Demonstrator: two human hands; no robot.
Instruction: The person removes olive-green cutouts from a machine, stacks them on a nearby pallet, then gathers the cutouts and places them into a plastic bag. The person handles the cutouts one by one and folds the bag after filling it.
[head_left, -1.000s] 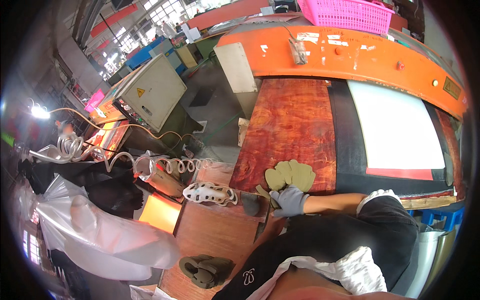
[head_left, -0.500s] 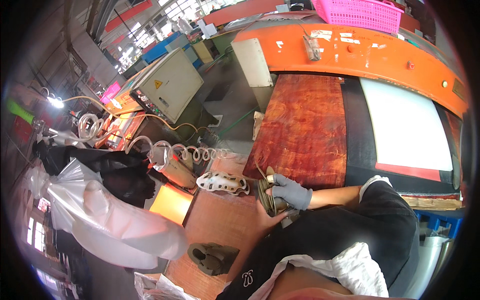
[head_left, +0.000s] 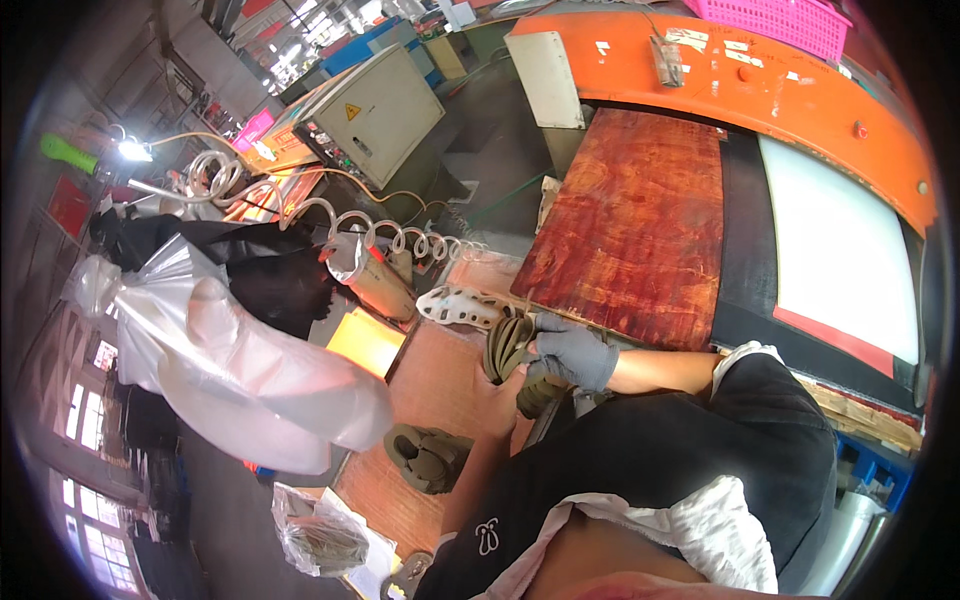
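Note:
Both my hands are at a bunch of curved olive-green pieces [head_left: 507, 345], which look like flexible sheet cut-outs pressed together. My right hand [head_left: 578, 355], in a grey glove, closes round the bunch from the right. My bare left hand [head_left: 500, 400] grips its lower left side, thumb against the pieces. More olive material shows below the glove, partly hidden by the hands. Just beyond lies a white perforated, sole-shaped plate [head_left: 462, 306], its right end covered by the bunch. Beside my left forearm, a second olive stack [head_left: 428, 460] with a rounded hollow rests on the brown board [head_left: 400, 505].
A big clear plastic bag [head_left: 250, 360] bulges at the left. Behind it hang a coiled air hose [head_left: 350, 225] and a cylindrical container [head_left: 375, 280]. Ahead right stands an orange machine [head_left: 800, 95] over a reddish-brown board [head_left: 630, 220] and a white sheet [head_left: 840, 245].
The view has shifted, so the bench sits higher and further right. My left hand has moved left along the olive pieces, which now stand bunched more tightly between both hands.

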